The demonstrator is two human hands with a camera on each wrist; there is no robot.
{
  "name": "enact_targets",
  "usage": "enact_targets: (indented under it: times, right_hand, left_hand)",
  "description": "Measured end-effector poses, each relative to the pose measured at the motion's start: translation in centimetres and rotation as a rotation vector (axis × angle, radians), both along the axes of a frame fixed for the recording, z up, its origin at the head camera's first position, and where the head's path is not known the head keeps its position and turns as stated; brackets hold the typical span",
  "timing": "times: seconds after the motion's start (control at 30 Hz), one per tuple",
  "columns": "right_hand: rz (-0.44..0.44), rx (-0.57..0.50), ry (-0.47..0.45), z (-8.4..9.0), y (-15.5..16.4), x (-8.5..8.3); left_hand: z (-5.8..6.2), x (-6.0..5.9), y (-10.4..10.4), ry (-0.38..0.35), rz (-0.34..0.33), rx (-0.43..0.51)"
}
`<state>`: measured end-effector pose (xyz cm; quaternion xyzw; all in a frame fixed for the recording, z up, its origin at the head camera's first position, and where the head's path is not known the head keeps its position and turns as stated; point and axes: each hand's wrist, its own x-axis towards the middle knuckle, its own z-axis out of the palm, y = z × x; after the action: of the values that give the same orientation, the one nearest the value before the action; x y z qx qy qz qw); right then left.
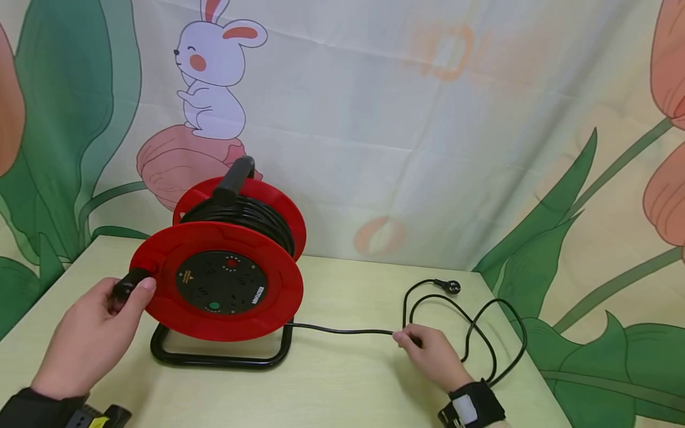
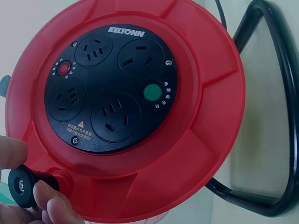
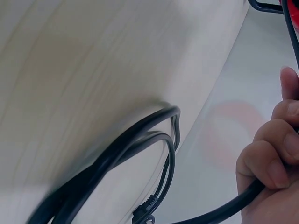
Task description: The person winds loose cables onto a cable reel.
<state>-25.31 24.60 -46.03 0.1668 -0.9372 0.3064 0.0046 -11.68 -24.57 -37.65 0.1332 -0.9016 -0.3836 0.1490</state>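
Cable (image 1: 342,330) lies slack across the table (image 1: 332,392), right hand (image 1: 433,356) pinching it, left hand (image 1: 91,333) gripping the reel (image 1: 219,279) crank (image 1: 128,284): winding-in looks underway, needing steady cranking next.

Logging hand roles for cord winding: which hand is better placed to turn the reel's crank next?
Left, probably. The left hand already grips the crank knob on the red reel, while the right hand holds the black cable away from it.

Both hands (image 1: 93,324) (image 1: 430,353) curled, gripping, forearms outstretched.
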Motion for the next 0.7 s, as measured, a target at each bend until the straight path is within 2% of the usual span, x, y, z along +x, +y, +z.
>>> enact_targets:
  times: [0.47,0.7]
  right_hand:
    - [0.043,0.013,0.020,0.0,-1.7,0.4]
    - [0.079,0.006,0.010,-0.3,-2.3,0.4]
  left_hand:
    - [1.5,-0.6,0.5,0.019,-0.019,-0.059]
    - [2.2,-0.6,0.8,0.068,-0.016,-0.105]
